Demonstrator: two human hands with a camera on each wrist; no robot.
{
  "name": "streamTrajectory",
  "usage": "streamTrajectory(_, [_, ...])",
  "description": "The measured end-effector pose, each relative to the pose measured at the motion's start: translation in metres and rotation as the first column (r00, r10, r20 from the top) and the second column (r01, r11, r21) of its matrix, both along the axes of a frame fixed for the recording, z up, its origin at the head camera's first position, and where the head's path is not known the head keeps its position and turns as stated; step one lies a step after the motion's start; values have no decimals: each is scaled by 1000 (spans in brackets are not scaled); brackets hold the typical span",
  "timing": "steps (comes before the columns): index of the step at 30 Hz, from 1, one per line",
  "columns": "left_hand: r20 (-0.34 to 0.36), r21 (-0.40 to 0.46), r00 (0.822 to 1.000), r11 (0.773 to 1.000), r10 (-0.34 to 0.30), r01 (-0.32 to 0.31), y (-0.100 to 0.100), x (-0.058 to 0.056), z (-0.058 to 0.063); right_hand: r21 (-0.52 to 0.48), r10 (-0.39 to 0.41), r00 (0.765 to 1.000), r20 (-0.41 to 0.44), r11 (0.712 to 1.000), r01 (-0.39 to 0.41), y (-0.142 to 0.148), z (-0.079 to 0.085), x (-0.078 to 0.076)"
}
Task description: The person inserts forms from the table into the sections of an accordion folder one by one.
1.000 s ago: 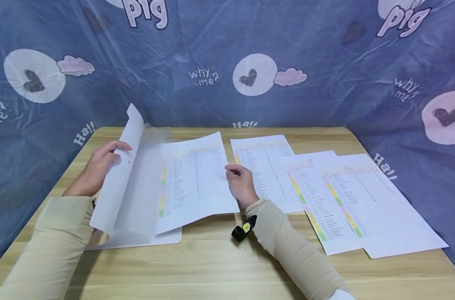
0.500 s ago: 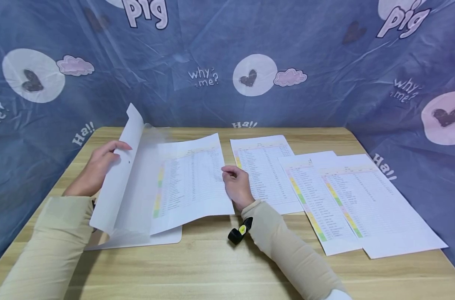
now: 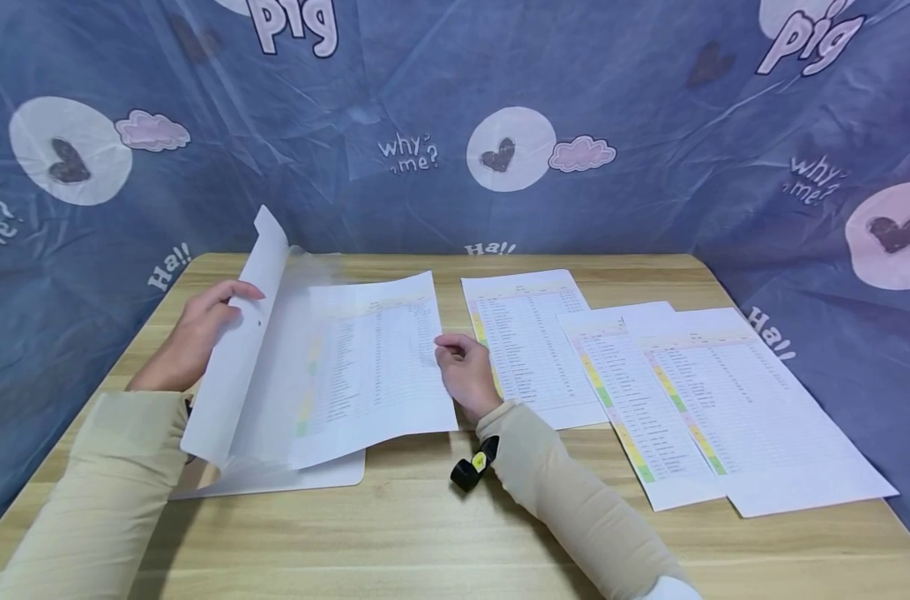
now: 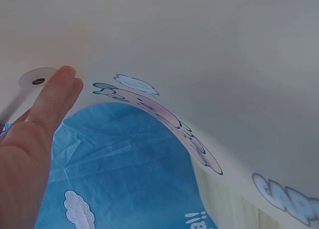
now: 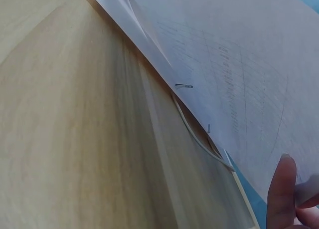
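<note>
A white folder (image 3: pixel 314 481) lies at the left with its cover raised and curled. My left hand (image 3: pixel 202 327) holds the cover (image 3: pixel 233 379), fingers lying against it; in the left wrist view, a cartoon pig and lettering are printed on it. My right hand (image 3: pixel 467 372) pinches the right edge of a printed sheet (image 3: pixel 395 367). The left part of this sheet shows faintly through a translucent sleeve (image 3: pixel 275 383) of the folder. In the right wrist view, the sheet (image 5: pixel 239 79) slants above the tabletop, beside a fingertip at its edge.
Three more printed sheets lie to the right: a far one (image 3: pixel 533 333), then a middle one (image 3: pixel 642 417) partly under the rightmost one (image 3: pixel 785 425). They rest on a wooden table (image 3: pixel 395 542). A blue patterned curtain (image 3: pixel 425 92) surrounds the table's back and sides.
My right hand has moved left with the sheet, whose left part now reaches further under the translucent sleeve. My left hand and the raised cover have stayed in place.
</note>
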State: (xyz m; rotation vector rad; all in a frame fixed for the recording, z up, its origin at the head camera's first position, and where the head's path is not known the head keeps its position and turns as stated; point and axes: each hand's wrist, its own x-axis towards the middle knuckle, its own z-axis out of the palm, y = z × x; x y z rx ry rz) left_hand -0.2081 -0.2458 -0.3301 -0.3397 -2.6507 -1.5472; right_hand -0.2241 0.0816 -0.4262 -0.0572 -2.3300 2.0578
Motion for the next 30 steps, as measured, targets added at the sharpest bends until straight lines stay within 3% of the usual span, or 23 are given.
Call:
streamTrajectory(20, [-29, -21, 1000, 1000, -11, 10, 2, 1, -3, 7, 57, 998, 26, 998, -57, -16, 1, 3])
streamTrajectory(30, [9, -16, 1000, 1000, -9, 9, 2, 1, -1, 9, 129, 991, 43, 992, -129, -21, 4, 5])
